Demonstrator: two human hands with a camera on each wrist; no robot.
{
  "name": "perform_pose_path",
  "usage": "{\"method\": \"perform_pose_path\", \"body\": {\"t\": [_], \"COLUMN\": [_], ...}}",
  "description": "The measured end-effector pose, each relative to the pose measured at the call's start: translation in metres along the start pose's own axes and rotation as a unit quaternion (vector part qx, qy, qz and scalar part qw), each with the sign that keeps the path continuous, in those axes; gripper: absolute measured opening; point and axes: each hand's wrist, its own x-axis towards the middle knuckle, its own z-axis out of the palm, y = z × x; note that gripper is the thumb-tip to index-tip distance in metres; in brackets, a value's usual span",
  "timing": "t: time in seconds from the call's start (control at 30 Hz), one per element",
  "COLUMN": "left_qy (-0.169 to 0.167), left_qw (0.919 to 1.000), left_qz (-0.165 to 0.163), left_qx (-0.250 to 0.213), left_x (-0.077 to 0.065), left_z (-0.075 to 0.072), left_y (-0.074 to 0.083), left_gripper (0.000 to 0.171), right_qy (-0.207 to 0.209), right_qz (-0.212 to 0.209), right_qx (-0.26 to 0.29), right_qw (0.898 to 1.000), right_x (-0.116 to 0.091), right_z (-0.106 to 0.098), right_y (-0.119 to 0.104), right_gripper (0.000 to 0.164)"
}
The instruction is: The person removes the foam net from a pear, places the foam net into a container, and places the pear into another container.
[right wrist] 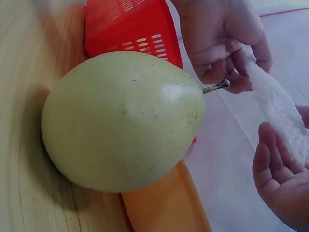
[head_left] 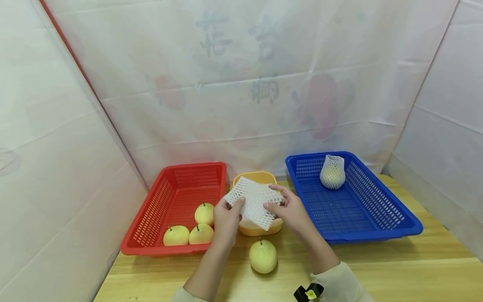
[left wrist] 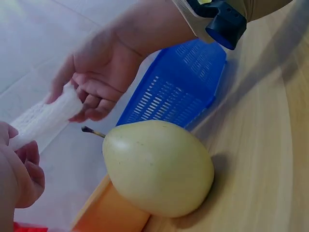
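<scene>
A flat white foam fruit net (head_left: 253,200) is stretched between my two hands over the yellow container. My left hand (head_left: 227,218) pinches its left edge, thumb on top. At the opposite edge my right hand (head_left: 289,208) pinches the net between thumb and fingers. Both wrist views show the net edge-on, gripped at each end. Below the hands a pale yellow pear (head_left: 263,256) stands on the table, stem up, in front of the yellow container (head_left: 260,230). That pear fills much of the right wrist view, untouched by either hand.
Left of the hands, a red basket (head_left: 173,251) holds several bare pears (head_left: 176,235). To the right, a blue basket (head_left: 370,235) holds one pear in a foam net (head_left: 333,173). White sheeting (head_left: 241,109) hangs behind and at both sides of the wooden table (head_left: 426,268).
</scene>
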Motion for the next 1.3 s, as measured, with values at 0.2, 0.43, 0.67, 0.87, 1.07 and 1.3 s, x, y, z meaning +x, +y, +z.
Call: {"method": "perform_pose_path", "body": {"t": [0.2,0.43,0.67,0.87,1.07,1.3], "left_qy": [0.044,0.061,0.045,0.031,-0.007,-0.072], "left_qw": [0.9984,0.998,0.9973,0.9869,0.9644,0.8954], "left_qz": [0.031,0.017,0.034,0.082,0.11,0.16], "left_qx": [0.019,0.007,0.047,0.135,0.24,0.409], "left_x": [0.013,0.021,0.024,0.021,0.015,0.016], "left_z": [0.01,0.006,0.001,0.003,0.006,0.008], "left_y": [0.0,-0.012,-0.026,-0.036,-0.046,-0.054], "left_gripper": [0.023,0.037,0.061,0.057,0.052,0.048], "right_qy": [0.065,0.139,0.19,0.198,0.188,0.185], "right_qz": [0.009,-0.018,-0.022,-0.005,0.005,-0.003], "right_qx": [0.019,0.013,-0.044,-0.128,-0.175,-0.221], "right_qw": [0.998,0.99,0.981,0.972,0.966,0.958], "right_x": [0.022,0.046,0.06,0.077,0.084,0.087], "right_z": [0.008,0.019,0.018,0.018,0.019,0.018], "right_y": [0.006,0.009,0.023,0.04,0.042,0.045], "right_gripper": [0.07,0.063,0.061,0.06,0.056,0.055]}}
